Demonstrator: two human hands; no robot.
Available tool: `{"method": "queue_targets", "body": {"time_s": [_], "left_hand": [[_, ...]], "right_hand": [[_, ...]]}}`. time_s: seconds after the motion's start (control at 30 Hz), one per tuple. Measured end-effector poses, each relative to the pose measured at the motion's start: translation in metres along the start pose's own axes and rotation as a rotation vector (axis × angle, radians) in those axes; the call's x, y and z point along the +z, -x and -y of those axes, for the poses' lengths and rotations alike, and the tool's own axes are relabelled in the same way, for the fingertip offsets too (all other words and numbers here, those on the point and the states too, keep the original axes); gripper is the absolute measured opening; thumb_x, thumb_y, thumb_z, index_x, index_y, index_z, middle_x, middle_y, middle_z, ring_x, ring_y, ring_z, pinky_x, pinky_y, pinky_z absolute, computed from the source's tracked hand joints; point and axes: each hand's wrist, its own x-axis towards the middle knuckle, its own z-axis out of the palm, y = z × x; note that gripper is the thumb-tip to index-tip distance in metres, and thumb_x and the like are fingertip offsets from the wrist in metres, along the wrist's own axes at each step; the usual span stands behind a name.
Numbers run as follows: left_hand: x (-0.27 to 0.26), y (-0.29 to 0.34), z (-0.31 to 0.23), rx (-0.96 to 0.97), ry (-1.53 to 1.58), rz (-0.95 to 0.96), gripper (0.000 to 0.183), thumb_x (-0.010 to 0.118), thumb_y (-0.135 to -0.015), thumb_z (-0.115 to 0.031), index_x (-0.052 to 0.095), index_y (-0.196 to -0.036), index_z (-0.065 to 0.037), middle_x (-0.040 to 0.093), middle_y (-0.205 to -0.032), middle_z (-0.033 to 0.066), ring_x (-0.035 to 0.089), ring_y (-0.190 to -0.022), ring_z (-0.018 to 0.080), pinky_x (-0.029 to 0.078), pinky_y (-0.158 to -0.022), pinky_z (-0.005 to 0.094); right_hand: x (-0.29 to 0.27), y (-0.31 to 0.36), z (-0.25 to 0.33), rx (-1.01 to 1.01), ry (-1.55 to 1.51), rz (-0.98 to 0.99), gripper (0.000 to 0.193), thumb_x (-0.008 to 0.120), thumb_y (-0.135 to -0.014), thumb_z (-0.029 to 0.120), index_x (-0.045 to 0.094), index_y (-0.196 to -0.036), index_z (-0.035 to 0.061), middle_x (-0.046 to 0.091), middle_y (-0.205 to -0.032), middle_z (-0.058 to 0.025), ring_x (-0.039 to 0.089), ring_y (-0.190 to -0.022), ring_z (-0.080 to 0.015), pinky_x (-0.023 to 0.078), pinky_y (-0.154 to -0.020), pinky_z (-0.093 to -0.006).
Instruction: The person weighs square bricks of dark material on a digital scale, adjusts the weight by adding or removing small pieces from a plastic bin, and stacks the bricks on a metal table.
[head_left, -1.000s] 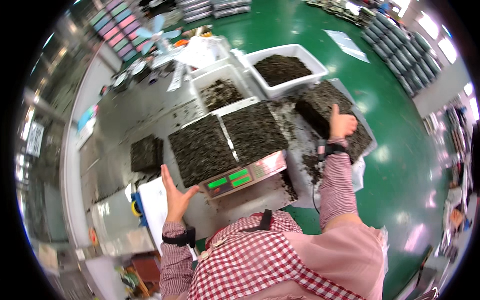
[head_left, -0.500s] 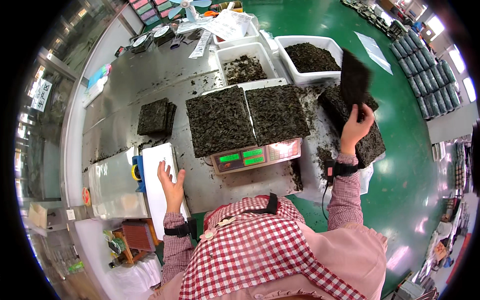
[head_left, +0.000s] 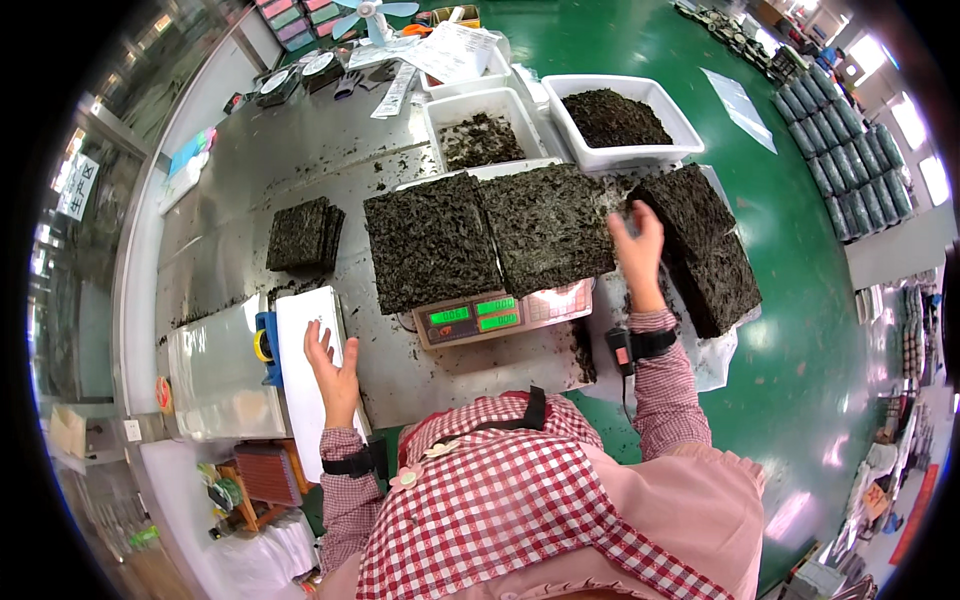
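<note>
Blackish dried-seaweed sheets (head_left: 555, 225) lie mid-frame on the digital scale (head_left: 508, 318); the right hand (head_left: 640, 258), fingers (head_left: 649, 222) parted, contact unclear, could skew or crack their edge by brushing it. Lower left, the left hand (head_left: 335, 382) is open, empty.

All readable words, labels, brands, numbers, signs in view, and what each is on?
Scale: lit green digits, not copied here.
Its keypad: washed out by glare.
White sign, left: large dark characters, not copied here.
Papers: print too small to read.
Round dials: too small to read.
Orange square, far right: mark too blurred to read.
</note>
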Motion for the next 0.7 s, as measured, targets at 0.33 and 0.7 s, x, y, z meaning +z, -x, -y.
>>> {"method": "queue_targets", "body": {"time_s": [0.33,0.7], "left_hand": [[-0.017,0.022,0.015,-0.071,0.004,0.009,0.062,0.060,-0.099,-0.030,0.032,-0.148,-0.006,0.029,-0.153,0.0175,0.042,-0.136,0.0337,0.038,-0.109,0.0454],[-0.014,0.022,0.007,-0.026,0.079,0.052,0.053,0.061,-0.099,-0.024,0.040,-0.145,-0.008,0.036,-0.150,0.0114,0.044,-0.133,0.0280,0.034,-0.109,0.0418]], "right_hand": [[-0.101,-0.102,-0.136,0.752,0.853,-0.012,0.090,0.072,-0.069,0.073,0.065,-0.122,0.0007,0.048,-0.137,-0.0289,0.047,-0.126,-0.0441,0.042,-0.103,-0.0515],[-0.082,-0.086,-0.124,0.653,0.774,-0.394,0.090,0.086,-0.062,0.056,0.050,-0.120,-0.0038,0.056,-0.119,-0.0238,0.055,-0.117,-0.0385,0.047,-0.097,-0.0471]]}}
